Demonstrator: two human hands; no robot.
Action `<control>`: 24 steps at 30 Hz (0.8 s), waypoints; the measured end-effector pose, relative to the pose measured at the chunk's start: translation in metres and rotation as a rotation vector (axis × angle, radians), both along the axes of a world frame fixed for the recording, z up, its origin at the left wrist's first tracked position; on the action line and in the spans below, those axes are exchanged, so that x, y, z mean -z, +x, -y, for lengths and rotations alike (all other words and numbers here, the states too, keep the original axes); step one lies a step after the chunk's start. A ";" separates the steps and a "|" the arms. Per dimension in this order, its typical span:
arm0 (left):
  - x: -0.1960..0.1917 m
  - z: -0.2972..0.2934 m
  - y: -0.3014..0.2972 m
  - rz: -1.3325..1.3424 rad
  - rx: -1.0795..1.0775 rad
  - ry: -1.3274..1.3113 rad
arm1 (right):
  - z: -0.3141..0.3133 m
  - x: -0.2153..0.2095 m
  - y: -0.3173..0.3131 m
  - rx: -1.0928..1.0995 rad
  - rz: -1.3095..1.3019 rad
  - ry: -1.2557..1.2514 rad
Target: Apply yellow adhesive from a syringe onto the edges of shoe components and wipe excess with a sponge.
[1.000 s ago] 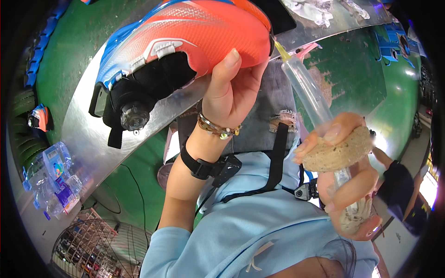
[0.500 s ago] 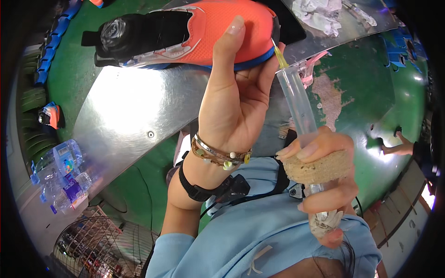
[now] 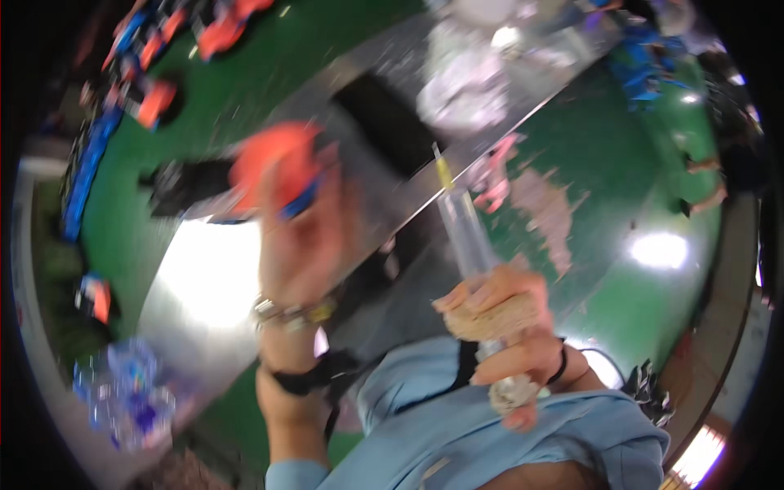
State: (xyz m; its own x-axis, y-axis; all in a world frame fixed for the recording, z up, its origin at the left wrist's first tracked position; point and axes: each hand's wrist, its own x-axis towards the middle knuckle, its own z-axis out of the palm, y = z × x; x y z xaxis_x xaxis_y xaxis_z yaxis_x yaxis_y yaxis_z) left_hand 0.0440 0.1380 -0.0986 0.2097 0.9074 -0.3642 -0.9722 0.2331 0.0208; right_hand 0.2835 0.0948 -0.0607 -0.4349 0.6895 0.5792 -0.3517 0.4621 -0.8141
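My left hand (image 3: 306, 233), smeared by motion, grips an orange shoe (image 3: 273, 159) by its toe end. The shoe has a black collar, which points left, and a blue sole edge; it is over the metal table (image 3: 155, 298). Closed around a clear plastic syringe (image 3: 465, 233), my right hand (image 3: 510, 314) is at the lower right of the left hand. A thin needle with a yellow hub (image 3: 443, 169) points up from the syringe, apart from the shoe. A tan wrapping or pad (image 3: 494, 318) surrounds the barrel's lower part at my fingers.
A black flat slab (image 3: 388, 122) and crumpled white material (image 3: 465, 77) lie on the table. Clear plastic bottles (image 3: 131, 392) stand at lower left. More orange shoes (image 3: 220, 33) line the far left. Another person's arm (image 3: 709, 196) shows at right. Pink material (image 3: 492, 175) hangs by the table edge.
The shoe, in my left hand, has moved left and down in the picture, and the needle is now apart from its toe. My view has also shifted.
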 end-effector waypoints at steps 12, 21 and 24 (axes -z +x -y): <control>0.098 -0.073 -0.340 -1.030 -0.209 -0.088 | -0.082 -0.008 0.042 0.474 0.107 0.090; 0.079 -0.075 -0.371 -0.909 -0.117 0.168 | -0.145 0.048 0.020 0.655 -0.113 -0.106; 0.072 -0.146 -0.342 -0.907 -0.158 0.049 | -0.148 0.058 0.028 0.505 -0.144 -0.251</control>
